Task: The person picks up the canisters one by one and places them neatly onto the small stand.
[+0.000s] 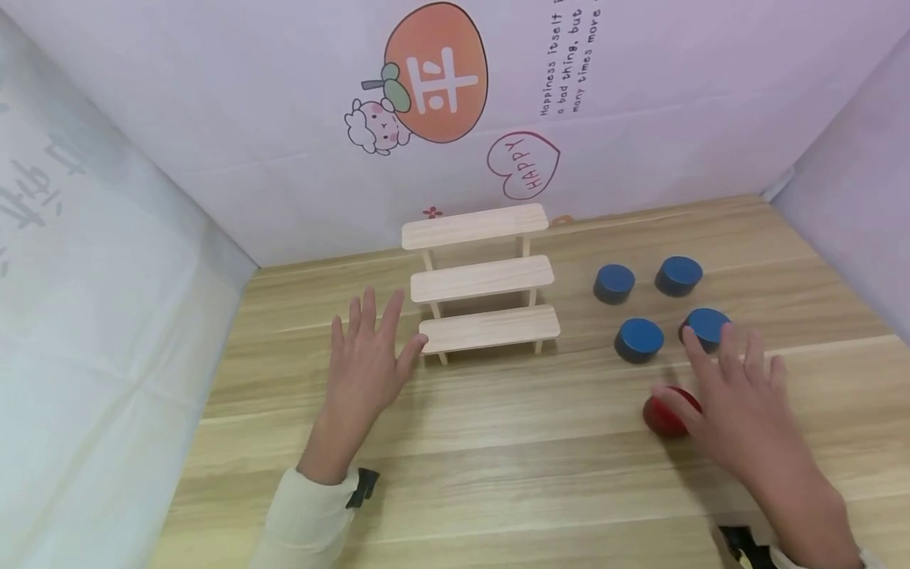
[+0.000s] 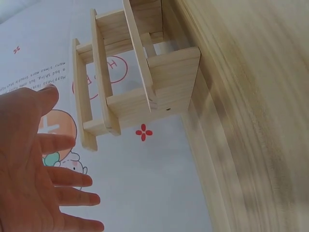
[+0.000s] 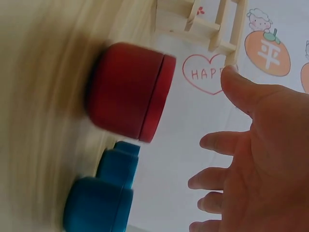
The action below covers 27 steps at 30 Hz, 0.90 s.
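My left hand (image 1: 366,363) is held out with its fingers spread, just left of a three-tier wooden step shelf (image 1: 483,278). Its thumb overlaps the end of the lowest tier in the head view, while the left wrist view shows that hand holding nothing. On the right, my right hand (image 1: 742,407) is spread above a small red lidded jar (image 3: 128,89), its thumb partly covering the jar from above. The right wrist view shows a gap between palm and jar. My index finger overlaps the nearest blue lidded jar (image 1: 706,324).
Other blue jars (image 1: 639,341) stand grouped on the wood-grain tabletop (image 1: 498,474), right of the shelf. A white printed cloth (image 1: 298,103) rises behind the shelf, with more cloth (image 1: 85,261) along the left and right sides.
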Each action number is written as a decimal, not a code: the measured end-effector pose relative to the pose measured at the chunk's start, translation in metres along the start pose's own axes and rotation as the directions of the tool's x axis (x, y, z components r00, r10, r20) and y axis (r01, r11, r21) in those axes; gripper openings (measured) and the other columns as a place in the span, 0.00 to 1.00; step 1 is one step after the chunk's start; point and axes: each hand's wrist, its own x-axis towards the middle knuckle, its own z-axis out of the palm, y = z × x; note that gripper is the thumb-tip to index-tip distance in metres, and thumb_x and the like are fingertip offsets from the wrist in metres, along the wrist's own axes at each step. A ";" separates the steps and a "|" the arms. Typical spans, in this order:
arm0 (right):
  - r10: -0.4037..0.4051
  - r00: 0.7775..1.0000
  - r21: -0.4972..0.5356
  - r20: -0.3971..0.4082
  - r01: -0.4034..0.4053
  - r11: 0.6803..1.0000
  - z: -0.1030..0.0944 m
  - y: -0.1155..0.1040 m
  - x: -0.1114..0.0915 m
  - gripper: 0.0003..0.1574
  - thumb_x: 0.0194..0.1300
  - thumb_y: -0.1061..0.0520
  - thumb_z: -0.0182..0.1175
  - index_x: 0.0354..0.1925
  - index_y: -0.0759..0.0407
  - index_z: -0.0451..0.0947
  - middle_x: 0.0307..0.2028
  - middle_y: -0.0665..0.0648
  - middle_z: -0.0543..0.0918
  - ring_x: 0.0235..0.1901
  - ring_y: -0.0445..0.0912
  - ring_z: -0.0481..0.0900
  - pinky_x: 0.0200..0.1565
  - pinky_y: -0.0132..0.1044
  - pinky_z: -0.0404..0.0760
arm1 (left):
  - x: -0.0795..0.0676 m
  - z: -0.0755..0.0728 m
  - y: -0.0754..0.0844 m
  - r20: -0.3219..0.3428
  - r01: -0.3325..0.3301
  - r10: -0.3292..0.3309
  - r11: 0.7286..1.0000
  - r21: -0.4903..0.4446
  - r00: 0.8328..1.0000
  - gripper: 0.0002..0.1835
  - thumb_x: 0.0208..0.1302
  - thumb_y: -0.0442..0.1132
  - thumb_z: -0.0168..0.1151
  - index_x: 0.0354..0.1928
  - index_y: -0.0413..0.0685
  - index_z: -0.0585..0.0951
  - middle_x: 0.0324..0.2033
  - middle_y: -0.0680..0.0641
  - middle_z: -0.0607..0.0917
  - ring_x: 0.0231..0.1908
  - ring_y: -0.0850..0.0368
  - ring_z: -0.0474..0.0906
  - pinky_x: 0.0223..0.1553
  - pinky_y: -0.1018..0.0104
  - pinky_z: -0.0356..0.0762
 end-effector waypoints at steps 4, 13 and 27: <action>0.025 1.000 0.010 0.014 -0.025 1.000 0.001 0.008 -0.004 0.57 0.72 0.34 0.54 0.77 0.68 0.43 0.69 0.87 0.38 0.69 0.75 0.19 0.62 0.69 0.19 | 0.006 0.000 -0.001 -0.012 -0.002 0.002 1.000 -0.002 1.000 0.39 0.74 0.59 0.53 0.78 0.48 0.56 0.72 0.27 0.57 0.71 0.28 0.52 0.66 0.30 0.49; 0.035 0.999 -0.002 -0.019 -0.035 0.999 0.005 0.024 -0.012 0.57 0.72 0.34 0.55 0.78 0.65 0.42 0.70 0.86 0.39 0.68 0.78 0.23 0.63 0.67 0.19 | 0.014 -0.003 -0.001 -0.008 -0.003 0.003 1.000 0.003 1.000 0.40 0.75 0.59 0.52 0.79 0.48 0.52 0.72 0.26 0.57 0.71 0.28 0.53 0.66 0.30 0.50; 0.112 0.989 0.008 -0.100 -0.111 0.994 0.002 0.037 -0.027 0.53 0.70 0.41 0.62 0.74 0.71 0.51 0.64 0.89 0.53 0.66 0.83 0.41 0.66 0.70 0.36 | 0.040 0.003 -0.003 -0.087 -0.037 0.025 0.989 -0.140 0.996 0.42 0.73 0.53 0.58 0.78 0.46 0.51 0.69 0.26 0.61 0.67 0.28 0.60 0.64 0.33 0.57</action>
